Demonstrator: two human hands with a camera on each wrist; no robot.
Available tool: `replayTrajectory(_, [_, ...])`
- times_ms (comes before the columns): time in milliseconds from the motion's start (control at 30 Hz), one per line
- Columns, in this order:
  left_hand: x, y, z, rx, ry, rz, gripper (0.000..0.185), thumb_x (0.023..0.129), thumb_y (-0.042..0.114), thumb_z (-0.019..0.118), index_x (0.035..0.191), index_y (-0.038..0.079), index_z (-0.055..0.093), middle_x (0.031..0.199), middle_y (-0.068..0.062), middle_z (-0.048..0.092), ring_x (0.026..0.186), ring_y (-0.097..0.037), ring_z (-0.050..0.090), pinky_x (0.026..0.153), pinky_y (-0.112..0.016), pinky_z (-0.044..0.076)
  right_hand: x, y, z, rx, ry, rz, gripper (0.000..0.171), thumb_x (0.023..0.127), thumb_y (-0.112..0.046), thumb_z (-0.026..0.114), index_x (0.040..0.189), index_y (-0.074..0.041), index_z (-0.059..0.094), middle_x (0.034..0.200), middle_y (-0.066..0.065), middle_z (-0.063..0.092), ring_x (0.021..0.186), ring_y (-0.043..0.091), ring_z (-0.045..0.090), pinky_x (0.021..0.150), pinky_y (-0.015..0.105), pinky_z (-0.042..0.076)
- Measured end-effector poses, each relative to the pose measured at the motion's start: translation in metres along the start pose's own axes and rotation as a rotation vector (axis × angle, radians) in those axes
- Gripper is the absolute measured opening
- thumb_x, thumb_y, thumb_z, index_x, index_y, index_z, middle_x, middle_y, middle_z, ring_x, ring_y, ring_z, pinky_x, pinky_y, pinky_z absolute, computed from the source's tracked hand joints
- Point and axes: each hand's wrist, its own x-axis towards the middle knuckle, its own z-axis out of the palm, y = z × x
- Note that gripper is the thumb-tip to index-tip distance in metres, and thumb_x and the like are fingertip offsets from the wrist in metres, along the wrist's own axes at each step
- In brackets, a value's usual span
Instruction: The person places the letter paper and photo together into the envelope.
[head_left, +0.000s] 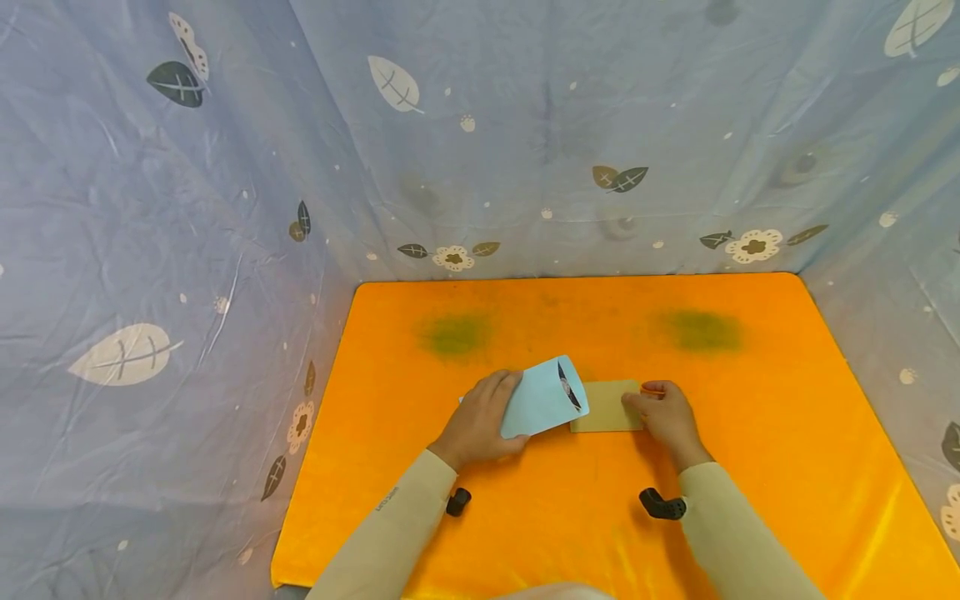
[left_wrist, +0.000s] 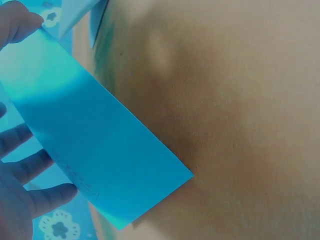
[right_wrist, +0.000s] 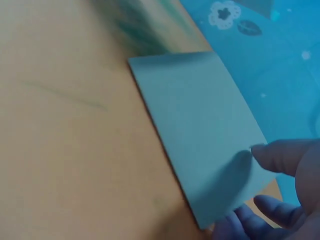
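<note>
A light blue paper envelope [head_left: 542, 402] with a dark mark near its right corner is tilted up off the orange mat [head_left: 750, 433]. My left hand [head_left: 491, 419] grips its left end; in the left wrist view the envelope [left_wrist: 95, 140] runs across my fingers [left_wrist: 30, 170]. Just to its right a tan card [head_left: 606, 406] lies flat on the mat, its left edge under the envelope. My right hand [head_left: 651, 406] pinches the card's right edge; in the right wrist view the card [right_wrist: 200, 135] looks grey-blue under my fingertips [right_wrist: 280, 157].
Blue cloth with leaf and flower prints [head_left: 480, 150] walls the mat at the back and on both sides. Two dull green smudges [head_left: 453, 333] [head_left: 701, 329] mark the far half of the mat. A black mount sits on each sleeve [head_left: 457, 502] [head_left: 663, 504].
</note>
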Motion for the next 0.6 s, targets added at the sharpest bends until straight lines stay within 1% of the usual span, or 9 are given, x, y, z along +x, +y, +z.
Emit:
replayTrajectory(133, [0.000, 0.001, 0.000, 0.000, -0.002, 0.003, 0.099, 0.089, 0.049, 0.085, 0.166, 0.006, 0.039, 0.159, -0.015, 0.049, 0.141, -0.033, 0.052, 0.114, -0.046, 0.047, 0.001, 0.001, 0.011, -0.046, 0.031, 0.004, 0.072, 0.105, -0.027, 0.072, 0.154, 0.013, 0.037, 0.141, 0.032, 0.049, 0.123, 0.045, 0.054, 0.097, 0.047, 0.051])
replayTrajectory(233, [-0.001, 0.001, 0.001, -0.001, -0.006, 0.002, 0.099, 0.089, 0.049, 0.085, 0.166, 0.006, 0.039, 0.159, -0.014, 0.049, 0.140, -0.033, 0.052, 0.114, -0.046, 0.047, 0.001, 0.001, 0.017, -0.064, 0.044, 0.007, 0.074, 0.103, -0.021, 0.072, 0.156, 0.014, 0.034, 0.137, 0.032, 0.049, 0.119, 0.046, 0.053, 0.096, 0.051, 0.050])
replayTrajectory(300, [-0.001, 0.001, 0.001, -0.006, -0.008, 0.001, 0.099, 0.089, 0.049, 0.084, 0.166, 0.006, 0.039, 0.159, -0.014, 0.048, 0.140, -0.033, 0.052, 0.113, -0.047, 0.048, 0.001, 0.001, 0.018, -0.075, 0.047, 0.013, 0.071, 0.104, -0.019, 0.070, 0.156, 0.015, 0.036, 0.133, 0.030, 0.050, 0.116, 0.044, 0.053, 0.095, 0.051, 0.049])
replayTrajectory(333, [-0.001, 0.001, 0.001, -0.007, -0.009, 0.001, 0.100, 0.089, 0.049, 0.084, 0.166, 0.006, 0.038, 0.159, -0.014, 0.048, 0.140, -0.033, 0.052, 0.112, -0.047, 0.048, 0.001, 0.000, 0.018, -0.079, 0.050, 0.014, 0.066, 0.105, -0.018, 0.069, 0.153, 0.015, 0.040, 0.130, 0.029, 0.052, 0.113, 0.043, 0.053, 0.093, 0.050, 0.049])
replayTrajectory(433, [-0.001, -0.001, 0.002, -0.006, -0.008, -0.001, 0.100, 0.089, 0.050, 0.084, 0.166, 0.007, 0.038, 0.159, -0.014, 0.048, 0.139, -0.032, 0.053, 0.110, -0.047, 0.050, 0.000, 0.000, 0.017, -0.081, 0.050, 0.015, 0.044, 0.106, -0.018, 0.068, 0.135, 0.012, 0.054, 0.118, 0.024, 0.056, 0.105, 0.039, 0.052, 0.085, 0.045, 0.047])
replayTrajectory(533, [-0.002, -0.002, 0.003, 0.002, -0.007, -0.003, 0.100, 0.089, 0.050, 0.084, 0.166, 0.007, 0.038, 0.159, -0.013, 0.048, 0.139, -0.031, 0.053, 0.109, -0.046, 0.051, -0.002, 0.000, 0.013, -0.076, 0.040, -0.002, 0.030, 0.106, -0.019, 0.068, 0.119, 0.007, 0.058, 0.109, 0.020, 0.058, 0.097, 0.035, 0.052, 0.076, 0.040, 0.045])
replayTrajectory(600, [-0.003, -0.003, 0.003, 0.001, -0.005, -0.003, 0.100, 0.089, 0.050, 0.084, 0.166, 0.007, 0.038, 0.158, -0.013, 0.048, 0.138, -0.031, 0.053, 0.109, -0.047, 0.051, -0.003, 0.001, 0.010, -0.068, 0.023, -0.015, 0.028, 0.108, -0.020, 0.067, 0.116, 0.005, 0.057, 0.106, 0.018, 0.057, 0.094, 0.033, 0.051, 0.073, 0.039, 0.043])
